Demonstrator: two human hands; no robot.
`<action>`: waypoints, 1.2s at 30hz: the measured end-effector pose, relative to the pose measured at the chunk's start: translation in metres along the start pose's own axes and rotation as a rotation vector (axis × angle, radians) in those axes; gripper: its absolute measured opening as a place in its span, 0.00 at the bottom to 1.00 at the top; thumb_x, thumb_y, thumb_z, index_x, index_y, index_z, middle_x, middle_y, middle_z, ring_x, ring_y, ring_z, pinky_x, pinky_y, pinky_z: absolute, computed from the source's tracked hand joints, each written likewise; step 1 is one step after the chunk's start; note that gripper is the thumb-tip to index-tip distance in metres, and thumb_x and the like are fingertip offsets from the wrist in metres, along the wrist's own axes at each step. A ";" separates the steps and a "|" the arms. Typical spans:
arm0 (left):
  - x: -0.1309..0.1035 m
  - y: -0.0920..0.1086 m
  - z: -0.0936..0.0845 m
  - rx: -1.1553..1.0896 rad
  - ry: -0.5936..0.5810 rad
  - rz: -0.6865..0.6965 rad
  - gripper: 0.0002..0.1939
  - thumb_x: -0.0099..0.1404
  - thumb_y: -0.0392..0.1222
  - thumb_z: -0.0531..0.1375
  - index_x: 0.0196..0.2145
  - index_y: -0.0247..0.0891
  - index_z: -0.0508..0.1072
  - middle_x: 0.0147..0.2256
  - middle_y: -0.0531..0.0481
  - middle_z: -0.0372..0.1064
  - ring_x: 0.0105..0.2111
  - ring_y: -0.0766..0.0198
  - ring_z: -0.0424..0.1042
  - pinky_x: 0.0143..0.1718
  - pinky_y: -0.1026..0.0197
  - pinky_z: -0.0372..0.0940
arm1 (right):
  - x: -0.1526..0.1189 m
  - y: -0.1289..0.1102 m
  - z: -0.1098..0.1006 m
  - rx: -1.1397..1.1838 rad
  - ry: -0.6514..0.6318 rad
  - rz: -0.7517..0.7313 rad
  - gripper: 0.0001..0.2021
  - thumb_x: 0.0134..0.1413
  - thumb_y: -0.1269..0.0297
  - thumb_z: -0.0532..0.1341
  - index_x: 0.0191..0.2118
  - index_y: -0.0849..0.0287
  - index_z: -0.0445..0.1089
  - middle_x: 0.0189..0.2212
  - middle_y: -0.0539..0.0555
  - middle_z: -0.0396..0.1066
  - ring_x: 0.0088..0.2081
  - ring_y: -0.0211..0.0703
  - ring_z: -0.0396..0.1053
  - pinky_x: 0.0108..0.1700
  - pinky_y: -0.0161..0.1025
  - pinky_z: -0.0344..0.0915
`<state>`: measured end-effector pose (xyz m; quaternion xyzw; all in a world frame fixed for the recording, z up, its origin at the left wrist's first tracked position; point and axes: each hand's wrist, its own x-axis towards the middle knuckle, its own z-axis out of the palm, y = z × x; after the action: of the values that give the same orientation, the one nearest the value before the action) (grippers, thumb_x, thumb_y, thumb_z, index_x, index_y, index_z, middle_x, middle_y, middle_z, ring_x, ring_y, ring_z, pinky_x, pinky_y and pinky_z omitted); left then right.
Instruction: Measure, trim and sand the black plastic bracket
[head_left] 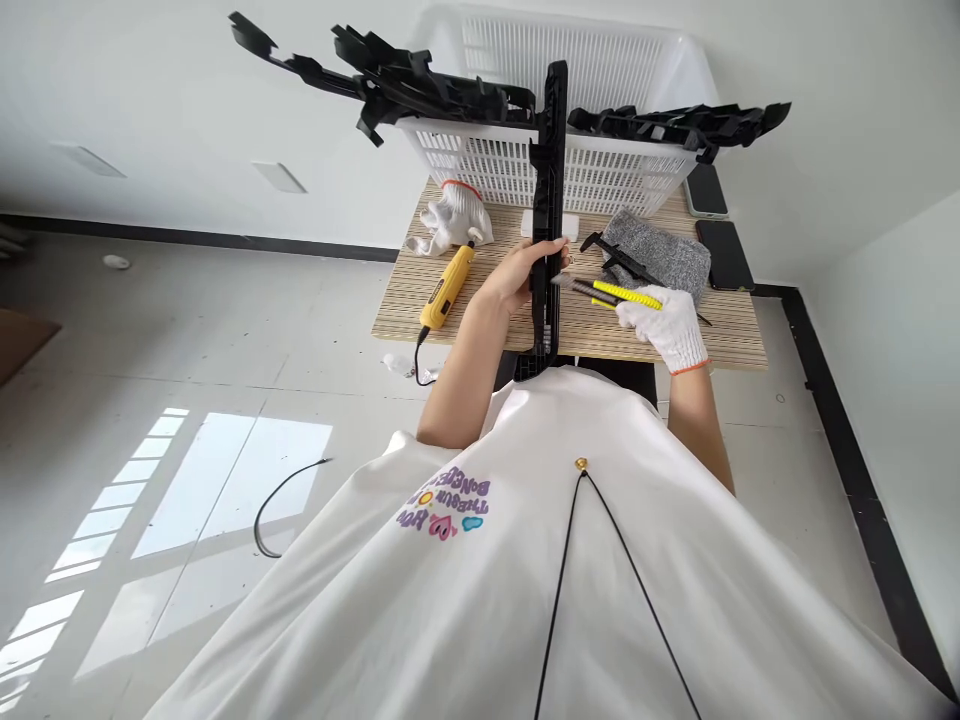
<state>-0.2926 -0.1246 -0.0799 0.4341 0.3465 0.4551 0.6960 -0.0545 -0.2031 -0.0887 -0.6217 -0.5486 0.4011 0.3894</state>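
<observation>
A long black plastic part [551,180] stands lengthwise in front of me, its near end against my white shirt. My bare left hand [519,275] is wrapped round its middle. In my right hand [666,325], which wears a white glove with an orange cuff, is a yellow and black utility knife [626,294]. The knife points left, and its blade is at the right edge of the black part; whether it touches cannot be made out.
A white basket [480,165] bearing more black parts [420,85] stands at the table's back. On the wooden table [390,310] lie a glove [455,215], a yellow tool [448,288], a caliper [626,262], a grey cloth [664,255] and two phones [706,190].
</observation>
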 end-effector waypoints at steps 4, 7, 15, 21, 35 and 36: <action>0.003 0.007 0.007 0.025 0.006 0.019 0.11 0.74 0.41 0.61 0.34 0.33 0.72 0.31 0.53 0.68 0.31 0.72 0.74 0.41 0.65 0.73 | -0.001 0.002 0.000 -0.026 -0.047 -0.050 0.12 0.48 0.59 0.72 0.34 0.62 0.78 0.23 0.52 0.72 0.19 0.31 0.58 0.18 0.31 0.55; 0.006 0.007 0.014 0.074 0.053 0.027 0.19 0.76 0.51 0.58 0.34 0.33 0.72 0.29 0.52 0.68 0.29 0.70 0.74 0.38 0.64 0.73 | -0.002 0.000 0.000 -0.029 0.017 -0.072 0.12 0.49 0.58 0.71 0.34 0.62 0.79 0.23 0.52 0.73 0.18 0.30 0.58 0.18 0.31 0.55; 0.022 0.000 0.021 -0.063 0.136 0.052 0.17 0.79 0.46 0.53 0.36 0.33 0.73 0.29 0.52 0.70 0.28 0.72 0.72 0.32 0.70 0.69 | 0.003 0.005 -0.002 0.065 0.051 -0.002 0.11 0.51 0.58 0.69 0.34 0.62 0.76 0.24 0.52 0.73 0.17 0.29 0.56 0.17 0.30 0.52; 0.016 0.001 0.018 -0.173 0.173 0.083 0.05 0.72 0.36 0.62 0.36 0.35 0.75 0.30 0.53 0.72 0.25 0.74 0.71 0.30 0.70 0.67 | 0.001 0.003 -0.003 0.052 0.003 -0.002 0.10 0.50 0.58 0.70 0.31 0.61 0.75 0.23 0.52 0.73 0.18 0.30 0.56 0.17 0.31 0.52; 0.020 0.007 0.013 -0.075 0.109 0.127 0.04 0.69 0.31 0.64 0.37 0.38 0.73 0.35 0.54 0.74 0.37 0.69 0.77 0.47 0.62 0.73 | 0.008 0.001 -0.005 0.150 0.068 0.034 0.13 0.47 0.56 0.71 0.34 0.60 0.75 0.22 0.51 0.74 0.16 0.29 0.57 0.16 0.30 0.51; 0.018 0.011 0.008 -0.042 0.088 0.127 0.05 0.68 0.32 0.65 0.38 0.38 0.73 0.37 0.53 0.75 0.39 0.67 0.78 0.49 0.60 0.73 | 0.008 0.001 -0.004 0.167 0.083 0.030 0.14 0.47 0.56 0.71 0.35 0.60 0.75 0.22 0.51 0.74 0.16 0.30 0.58 0.16 0.30 0.52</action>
<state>-0.2832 -0.1074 -0.0688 0.4202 0.3391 0.5241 0.6586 -0.0495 -0.1952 -0.0882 -0.6113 -0.4874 0.4250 0.4562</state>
